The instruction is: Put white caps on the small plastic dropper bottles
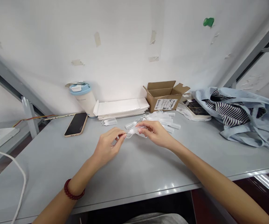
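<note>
My right hand [156, 132] holds a small clear plastic tube with a white cap [132, 131] between thumb and fingers, over the grey table. At the tube's capped end, my left hand [107, 145] pinches the thin white loop; the exact bit between its fingertips is too small to make out. Behind and beside my right hand lies a pile of similar clear tubes [171, 125], partly hidden by that hand. Another such tube [110, 121] lies apart to the left, its loop pointing left.
Along the wall stand a cup with a blue lid [84, 98], a stack of white envelopes [122, 107] and an open cardboard box [164, 96]. A phone [76, 124] lies at left. A light blue bag [241, 109] sits at right. A white cable [23, 180] crosses the left corner.
</note>
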